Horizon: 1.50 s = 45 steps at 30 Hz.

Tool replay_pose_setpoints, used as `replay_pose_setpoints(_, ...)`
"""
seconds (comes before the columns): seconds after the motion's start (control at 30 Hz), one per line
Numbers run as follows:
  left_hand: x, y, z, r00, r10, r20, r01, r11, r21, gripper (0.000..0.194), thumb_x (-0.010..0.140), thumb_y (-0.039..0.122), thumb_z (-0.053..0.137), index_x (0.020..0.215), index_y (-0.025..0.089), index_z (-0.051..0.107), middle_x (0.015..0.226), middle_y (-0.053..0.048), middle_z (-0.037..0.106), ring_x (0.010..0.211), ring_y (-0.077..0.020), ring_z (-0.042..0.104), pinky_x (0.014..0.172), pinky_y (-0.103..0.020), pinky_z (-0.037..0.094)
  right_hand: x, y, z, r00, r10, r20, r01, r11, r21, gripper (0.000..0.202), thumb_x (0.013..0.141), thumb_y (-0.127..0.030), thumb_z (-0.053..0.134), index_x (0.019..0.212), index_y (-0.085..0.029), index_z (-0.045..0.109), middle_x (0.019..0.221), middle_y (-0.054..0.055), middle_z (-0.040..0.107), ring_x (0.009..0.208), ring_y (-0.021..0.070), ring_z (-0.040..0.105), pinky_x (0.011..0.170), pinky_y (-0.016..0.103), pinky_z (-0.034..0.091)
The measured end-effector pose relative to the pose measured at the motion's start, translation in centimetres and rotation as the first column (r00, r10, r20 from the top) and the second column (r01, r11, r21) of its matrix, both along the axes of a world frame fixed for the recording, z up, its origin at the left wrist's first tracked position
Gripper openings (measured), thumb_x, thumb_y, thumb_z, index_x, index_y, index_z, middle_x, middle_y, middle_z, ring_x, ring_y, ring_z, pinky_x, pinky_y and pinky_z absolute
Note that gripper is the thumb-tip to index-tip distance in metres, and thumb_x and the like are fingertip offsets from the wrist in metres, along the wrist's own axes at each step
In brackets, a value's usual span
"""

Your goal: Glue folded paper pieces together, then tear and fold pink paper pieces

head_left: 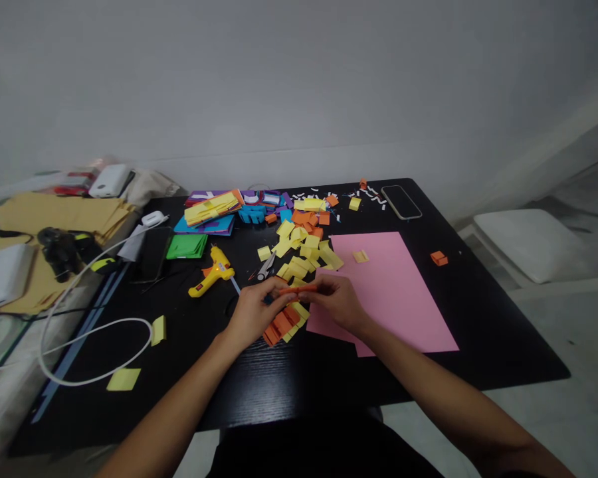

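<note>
Between my two hands, just above the black table point(264, 385), is a strip of orange paper point(298, 289). My left hand point(259, 309) pinches its left end, and my right hand point(339, 302) pinches the right end. Below the strip lie folded orange pieces point(282, 324) with yellow ones beside them. A heap of yellow paper pieces point(299, 262) spreads just beyond my fingers. Scissors point(266, 267) lie at the heap's left side. Sheets of pink paper point(398, 292) lie under and to the right of my right hand.
A yellow glue gun point(213, 272) lies left of the heap, near green paper point(187, 246). Stacked coloured paper point(212, 209) sits at the back. A phone point(401, 202) rests at the back right. A white cable point(99, 326) loops over the left side. A white stool point(523, 242) stands right.
</note>
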<state>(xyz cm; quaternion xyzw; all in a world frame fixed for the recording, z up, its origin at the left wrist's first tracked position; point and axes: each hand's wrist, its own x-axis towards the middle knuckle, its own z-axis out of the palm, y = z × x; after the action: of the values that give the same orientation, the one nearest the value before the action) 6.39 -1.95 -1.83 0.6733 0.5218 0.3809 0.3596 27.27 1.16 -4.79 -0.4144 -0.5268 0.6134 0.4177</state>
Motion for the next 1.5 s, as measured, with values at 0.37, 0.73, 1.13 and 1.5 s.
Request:
replay_pose_setpoints(0.37,-2.2,1.7,2.4,0.977,0.037,-0.208,-0.003,0.987,0.158,0.017,0.094,0.036,0.070,0.094,0.020,0.076,0.085,-0.002,0.071,0.075,-0.0159,0.062,0.069,-0.025,0.046,-0.3,0.0,0.7,0.998,-0.025,-0.059,0.024,1.000,-0.018,0.043,0.064,-0.038,0.096,0.100,-0.023,0.078,0.097,0.005,0.080,0.091,0.0224,0.075,0.085,0.039,0.061)
replay_pose_setpoints(0.73,-8.9,17.2,4.6,0.608,0.108,-0.787,-0.100,0.993,0.059,0.012,0.087,0.024,0.067,0.094,0.018,0.075,0.092,-0.008,0.076,0.086,-0.0236,0.067,0.078,-0.031,0.046,-0.1,0.3,0.2,0.998,-0.045,0.053,0.040,0.995,0.094,0.019,0.076,-0.036,0.084,0.082,-0.021,0.075,0.081,0.002,0.074,0.075,0.0174,0.068,0.072,0.032,0.055)
replay_pose_setpoints(1.13,-8.5,18.0,4.4,0.497,0.213,-0.841,-0.170,0.975,0.146,0.022,0.080,0.015,0.069,0.102,0.015,0.071,0.111,-0.018,0.071,0.097,-0.0317,0.067,0.077,-0.035,0.047,0.0,0.1,0.5,0.996,-0.025,0.089,0.016,0.995,0.093,0.020,0.079,-0.038,0.082,0.084,-0.020,0.074,0.081,0.003,0.073,0.075,0.0176,0.067,0.071,0.031,0.054)
replay_pose_setpoints(1.5,-3.9,4.4,8.1,0.637,-0.201,-0.744,0.194,0.976,-0.098,0.041,0.100,0.044,0.052,0.070,0.021,0.068,0.065,-0.005,0.067,0.057,-0.0182,0.059,0.056,-0.029,0.035,1.7,0.3,2.0,0.795,0.355,0.492,-0.566,0.726,0.391,0.056,0.070,-0.028,0.096,0.120,-0.027,0.072,0.126,0.007,0.073,0.121,0.0267,0.064,0.108,0.045,0.045)
